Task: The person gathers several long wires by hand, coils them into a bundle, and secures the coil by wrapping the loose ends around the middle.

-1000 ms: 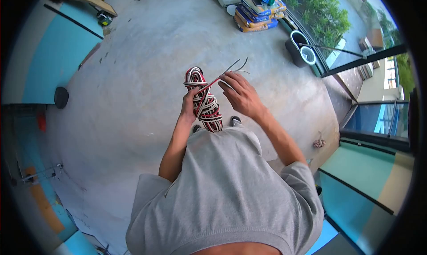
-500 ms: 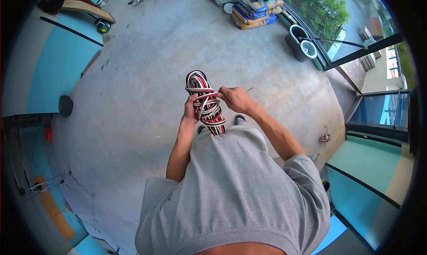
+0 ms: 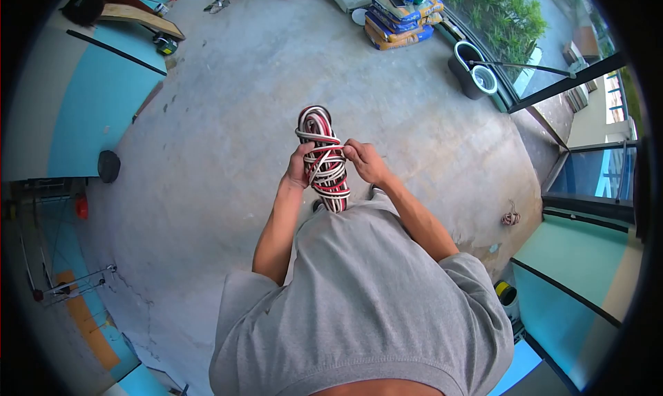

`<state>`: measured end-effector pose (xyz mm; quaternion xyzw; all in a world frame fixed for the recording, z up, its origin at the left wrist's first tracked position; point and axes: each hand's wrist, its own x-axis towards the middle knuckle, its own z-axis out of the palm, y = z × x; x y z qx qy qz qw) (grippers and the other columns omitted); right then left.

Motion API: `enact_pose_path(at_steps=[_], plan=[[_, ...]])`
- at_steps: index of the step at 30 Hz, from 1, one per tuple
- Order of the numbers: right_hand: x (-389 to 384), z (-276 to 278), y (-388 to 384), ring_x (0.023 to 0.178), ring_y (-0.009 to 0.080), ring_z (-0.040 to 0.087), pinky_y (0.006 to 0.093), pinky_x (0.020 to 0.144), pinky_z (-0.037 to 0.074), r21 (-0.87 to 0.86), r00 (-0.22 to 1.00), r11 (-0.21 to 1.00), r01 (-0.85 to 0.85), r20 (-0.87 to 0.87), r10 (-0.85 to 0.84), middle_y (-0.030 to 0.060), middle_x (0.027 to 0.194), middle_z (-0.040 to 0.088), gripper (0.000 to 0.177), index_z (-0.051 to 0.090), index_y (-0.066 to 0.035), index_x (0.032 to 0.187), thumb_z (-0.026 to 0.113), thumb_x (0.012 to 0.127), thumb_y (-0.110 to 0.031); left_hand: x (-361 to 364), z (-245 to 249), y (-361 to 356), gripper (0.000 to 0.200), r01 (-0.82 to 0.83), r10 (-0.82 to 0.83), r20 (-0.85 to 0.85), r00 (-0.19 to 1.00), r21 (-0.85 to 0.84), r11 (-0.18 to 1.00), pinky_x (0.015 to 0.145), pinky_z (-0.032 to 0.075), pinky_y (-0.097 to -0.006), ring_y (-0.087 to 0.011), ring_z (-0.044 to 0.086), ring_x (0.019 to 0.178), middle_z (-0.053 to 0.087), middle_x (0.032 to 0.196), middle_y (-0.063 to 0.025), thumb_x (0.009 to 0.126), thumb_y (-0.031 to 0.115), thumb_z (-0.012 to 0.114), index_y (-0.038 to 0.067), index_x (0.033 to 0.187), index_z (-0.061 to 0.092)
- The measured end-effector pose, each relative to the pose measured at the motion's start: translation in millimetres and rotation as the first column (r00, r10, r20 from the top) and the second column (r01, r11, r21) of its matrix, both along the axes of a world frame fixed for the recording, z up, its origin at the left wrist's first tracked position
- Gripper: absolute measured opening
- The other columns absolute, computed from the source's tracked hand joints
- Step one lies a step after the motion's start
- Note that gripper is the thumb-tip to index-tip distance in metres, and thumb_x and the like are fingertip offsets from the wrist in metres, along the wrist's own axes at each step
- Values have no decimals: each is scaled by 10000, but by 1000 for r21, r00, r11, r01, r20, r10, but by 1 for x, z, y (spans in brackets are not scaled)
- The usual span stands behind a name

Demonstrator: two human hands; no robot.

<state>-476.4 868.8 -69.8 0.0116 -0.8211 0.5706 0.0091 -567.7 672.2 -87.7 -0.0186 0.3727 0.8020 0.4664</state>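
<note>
A long coiled bundle of red, white and black cable [image 3: 327, 169] is held upright in front of my body, with several turns wrapped across its middle. My left hand [image 3: 298, 167] is closed around its left side, thumb lying over the strands. At the bundle's right edge, my right hand [image 3: 368, 162] pinches a strand of the same cable between thumb and fingers. Its other fingers are curled in. The far side of the bundle and the fingertips behind it are hidden.
A smaller cable bundle [image 3: 510, 218] lies on the concrete floor [image 3: 207, 189] at right. Stacked bags [image 3: 402, 24] and dark buckets [image 3: 473, 71] stand by the window. Blue-green panels [image 3: 103, 113] line the left, with a tape measure [image 3: 166, 45] on the floor nearby.
My right hand has come slightly closer to the bundle and toward my body, still pinching the strand. The left hand keeps its grip. The whole view has shifted a little.
</note>
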Motion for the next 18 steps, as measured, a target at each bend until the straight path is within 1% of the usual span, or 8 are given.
enact_pose_path(at_steps=[1,2,5,8,11,14,17,18], plan=[[-1,-2,5,756,445,578,466,669,445,24,999,1000,15,30,-16,233,772,608,440,565,-7,947,413,1024,-413,-4,10,2,504,45,-45,0,999,-40,998,745,596,-374,-245,698,803,702,969,-144,834,391,619,-17,1128,625],[0,-5,10,638,352,530,414,612,418,-10,997,999,36,-61,-36,171,686,548,407,569,-11,938,422,1032,-380,-6,19,6,476,70,-71,-7,997,-102,992,720,593,-361,-226,693,776,700,942,-128,844,388,617,-7,1111,634],[-1,12,17,690,334,552,412,620,424,63,999,998,17,-42,-14,149,714,569,291,591,-37,979,474,1017,-300,-5,39,8,408,49,-50,4,999,-204,978,650,576,-328,-181,672,699,691,876,-90,860,359,615,9,1068,645],[-2,21,25,873,357,595,445,709,452,449,954,892,53,-285,87,173,924,634,193,598,-54,1017,496,994,-216,0,43,7,368,-4,9,19,1000,-251,968,625,570,-318,-166,664,674,685,850,-78,871,332,611,14,1051,647],[-1,44,20,935,295,601,423,740,472,695,899,681,229,-420,127,137,997,606,137,600,-71,1021,539,959,-178,4,43,8,349,-42,51,22,998,-309,950,605,568,-321,-165,661,653,678,830,-75,882,320,608,11,1041,647],[2,37,16,889,314,614,438,731,489,606,977,796,8,-175,123,136,1024,569,143,602,-50,996,557,951,-177,6,39,7,351,-29,42,43,998,-284,958,574,561,-321,-166,656,630,670,807,-73,884,327,621,8,1027,648],[-6,34,16,830,343,618,449,719,501,506,990,862,-24,-106,90,153,965,579,171,609,-20,952,557,949,-183,9,54,10,349,-61,61,-10,998,-343,937,568,558,-319,-166,655,631,664,793,-69,888,328,626,6,1020,648],[-9,33,17,819,359,615,455,717,498,486,989,873,-45,-99,107,157,949,585,181,615,-14,944,556,950,-185,8,54,9,402,-49,34,-47,998,-374,926,647,577,-343,-190,679,685,693,849,-98,896,375,598,5,1037,663]])
